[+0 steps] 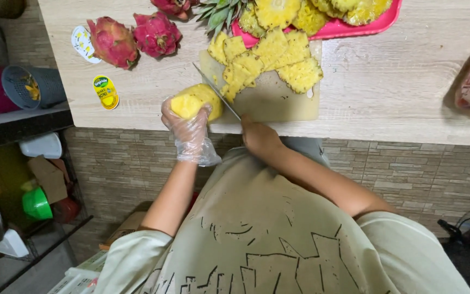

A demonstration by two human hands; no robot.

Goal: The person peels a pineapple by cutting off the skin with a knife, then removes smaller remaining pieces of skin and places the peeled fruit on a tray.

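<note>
The left hand (pixel 187 126), in a thin clear glove, wraps around a peeled yellow pineapple (pixel 197 102) and holds it tight at the near edge of the tabletop (pixel 398 81). The fingers curl over the fruit from below and the bare forearm runs straight up to it. The right hand (pixel 258 136) is bare and closed around the handle of a knife (pixel 217 91). Its wrist bends in, and the elbow sticks out to the side. The thin blade slants up and away, pressed against the right side of the pineapple. The fruit sits on the near left corner of a pale cutting board (pixel 278 100). Flat pineapple slices (pixel 270 60) lie piled at the far end of the board. Behind them a pink tray (pixel 349 27) at the far edge holds more pineapple. Two red dragon fruits (pixel 134 38) lie toward the left edge.
</note>
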